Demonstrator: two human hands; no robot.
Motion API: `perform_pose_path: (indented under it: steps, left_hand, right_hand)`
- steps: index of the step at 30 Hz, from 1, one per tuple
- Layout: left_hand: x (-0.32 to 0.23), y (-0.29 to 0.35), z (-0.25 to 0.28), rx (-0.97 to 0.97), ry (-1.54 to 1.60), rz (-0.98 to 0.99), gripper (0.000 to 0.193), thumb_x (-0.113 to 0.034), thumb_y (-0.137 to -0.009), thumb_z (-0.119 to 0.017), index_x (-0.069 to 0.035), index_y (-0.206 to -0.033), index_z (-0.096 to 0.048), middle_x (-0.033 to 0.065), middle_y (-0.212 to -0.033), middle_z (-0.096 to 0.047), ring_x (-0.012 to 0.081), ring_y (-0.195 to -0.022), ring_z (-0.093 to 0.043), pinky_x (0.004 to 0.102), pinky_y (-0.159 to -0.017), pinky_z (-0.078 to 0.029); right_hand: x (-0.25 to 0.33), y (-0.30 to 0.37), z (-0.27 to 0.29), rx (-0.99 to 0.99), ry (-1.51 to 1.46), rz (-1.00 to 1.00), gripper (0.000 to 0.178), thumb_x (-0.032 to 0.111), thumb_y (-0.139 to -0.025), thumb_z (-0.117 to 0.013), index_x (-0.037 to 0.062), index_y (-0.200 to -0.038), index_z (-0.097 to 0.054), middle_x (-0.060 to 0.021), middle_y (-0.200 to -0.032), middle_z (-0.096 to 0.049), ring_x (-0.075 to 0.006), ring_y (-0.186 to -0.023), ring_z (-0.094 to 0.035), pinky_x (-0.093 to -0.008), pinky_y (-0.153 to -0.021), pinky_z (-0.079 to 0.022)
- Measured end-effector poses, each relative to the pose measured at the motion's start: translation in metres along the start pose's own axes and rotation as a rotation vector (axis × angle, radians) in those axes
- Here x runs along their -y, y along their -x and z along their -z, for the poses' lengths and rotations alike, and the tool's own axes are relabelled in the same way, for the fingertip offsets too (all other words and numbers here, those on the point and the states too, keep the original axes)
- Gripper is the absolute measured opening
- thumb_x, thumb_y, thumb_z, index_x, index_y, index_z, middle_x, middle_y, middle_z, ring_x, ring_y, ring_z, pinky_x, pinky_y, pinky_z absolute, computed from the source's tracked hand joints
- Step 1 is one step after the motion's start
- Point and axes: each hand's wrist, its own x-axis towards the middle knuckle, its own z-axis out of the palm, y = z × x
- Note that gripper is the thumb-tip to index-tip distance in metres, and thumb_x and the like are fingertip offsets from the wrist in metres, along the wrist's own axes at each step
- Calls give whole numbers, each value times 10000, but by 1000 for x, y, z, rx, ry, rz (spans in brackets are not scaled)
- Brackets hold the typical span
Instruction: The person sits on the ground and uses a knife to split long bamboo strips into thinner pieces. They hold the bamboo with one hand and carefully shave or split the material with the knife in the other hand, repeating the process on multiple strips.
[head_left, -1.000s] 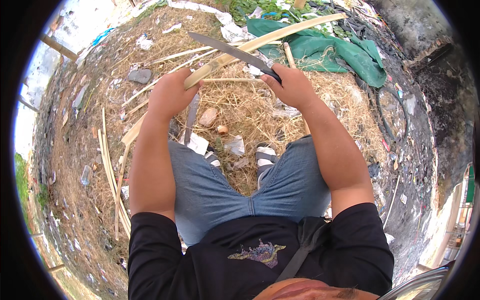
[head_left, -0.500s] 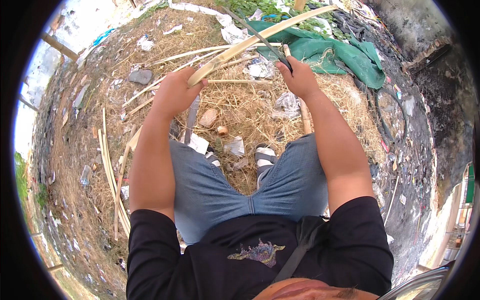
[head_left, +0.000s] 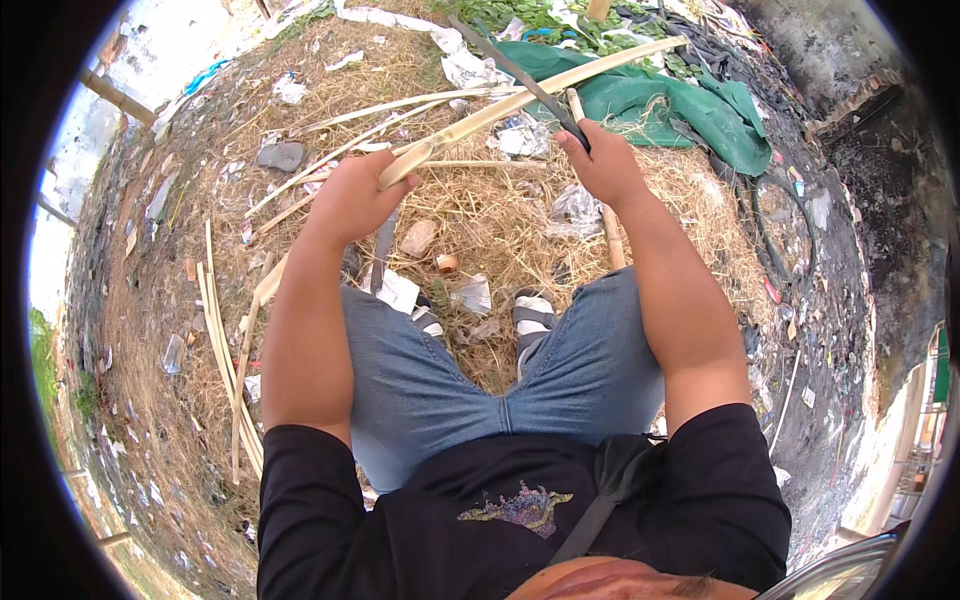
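My left hand (head_left: 355, 198) is closed round the near end of a long, pale split bamboo strip (head_left: 610, 62), which slants up and away to the right. In my right hand (head_left: 605, 168) is the dark handle of a long knife (head_left: 505, 62). Its narrow grey blade points away to the left and crosses over the bamboo strip around the strip's middle. Whether the edge bites into the bamboo I cannot tell. Below my left hand, a flat grey blade-like piece (head_left: 383, 245) stands near my knee.
More thin bamboo strips (head_left: 215, 320) lie on the straw at left, and others (head_left: 370, 140) lie beyond my left hand. A bamboo stick (head_left: 613, 240) is by my right knee. Green sheeting (head_left: 690, 115) lies at far right, near a black hose (head_left: 770, 250). Litter is scattered around.
The bamboo strip's far end has dropped slightly and shifted right. My right hand and the knife have moved a little nearer and to the right, and the blade's crossing point has shifted along the strip.
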Motion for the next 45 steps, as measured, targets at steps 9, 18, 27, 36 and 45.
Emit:
perform_pose_path:
  steps: [9,18,27,36,45]
  left_hand:
    - [1,-8,-4,22,168,63,334,-361,-937,-711,-29,-932,-676,121,-677,-608,240,-609,-567,411,-596,-435]
    - [6,-13,-8,35,152,56,340,-356,-945,-697,-25,-888,-646,121,-672,-585,249,-630,-564,416,-616,-438]
    - [0,-4,-3,23,172,35,295,-311,-935,-699,-17,-935,-675,111,-668,-604,231,-600,-563,402,-596,-443]
    - [-14,-3,3,59,40,35,291,-304,-918,-695,-14,-947,-696,153,-695,-643,279,-627,-615,421,-613,-467]
    - [0,-1,2,55,128,45,274,-287,-915,-710,-16,-938,-676,112,-667,-605,220,-607,-568,398,-592,-440]
  right_hand:
    - [9,2,-12,10,-15,61,392,457,-1000,-606,65,-979,-616,-185,-789,-673,-404,-739,-654,-485,-670,-494]
    - [8,-1,-11,-5,-5,59,419,468,-991,-625,51,-961,-631,-212,-776,-666,-437,-723,-640,-492,-655,-494]
    - [-16,-12,6,-122,-1,-146,489,511,-1013,-577,41,-878,-584,-189,-691,-615,-382,-652,-622,-468,-593,-466]
    - [-21,-8,0,-99,59,25,443,491,-995,-614,52,-944,-632,-193,-749,-650,-399,-690,-629,-471,-642,-478]
    - [-10,-1,0,-128,30,72,476,515,-1001,-592,48,-916,-622,-195,-726,-635,-410,-692,-621,-474,-638,-473]
